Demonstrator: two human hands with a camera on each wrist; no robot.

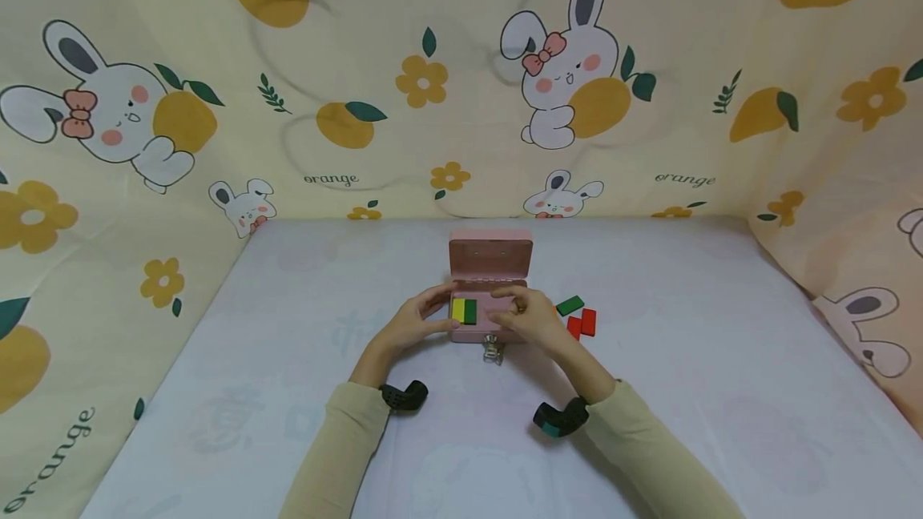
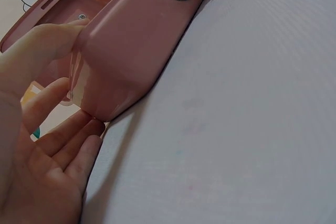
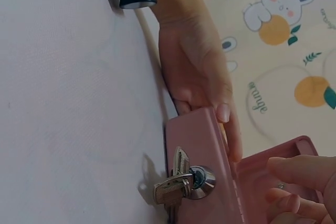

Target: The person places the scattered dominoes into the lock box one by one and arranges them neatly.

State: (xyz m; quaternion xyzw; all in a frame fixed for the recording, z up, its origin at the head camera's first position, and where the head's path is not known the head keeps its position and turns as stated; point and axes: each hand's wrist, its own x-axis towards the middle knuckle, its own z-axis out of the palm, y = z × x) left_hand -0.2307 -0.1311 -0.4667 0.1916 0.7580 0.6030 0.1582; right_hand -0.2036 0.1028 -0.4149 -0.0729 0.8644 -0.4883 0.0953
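Head view puts the pink lockbox (image 1: 469, 335) in the middle of the table (image 1: 649, 391), its lid (image 1: 490, 260) raised on the far side. The left hand (image 1: 411, 320) holds the box's left end, thumb at the near corner and fingers reaching round the side. The right hand (image 1: 530, 315) hovers above the right part of the box, thumb and fingertips a little apart, with nothing visible between them.

Judging by its smooth sheen, the box is probably thin painted metal: stiff, moderately light and somewhat slippery, so it could slide if pushed. Its lower body is the sounder hold, gripped across the end as the left hand does; the lid looks like a poor handle, since pulling it would load the hinge. The keys (image 3: 176, 184) hang from the lock (image 3: 203, 182) on the front wall and could snag a finger.

Inside, a yellow block (image 1: 458, 311) and a dark green block (image 1: 470, 312) lie side by side, touching, at the left. Outside, to the right, are a green block (image 1: 570, 305) and two red blocks (image 1: 588, 322). All seem light, rigid and hard to break; a thumb-and-forefinger pinch on opposite long edges should suit them.
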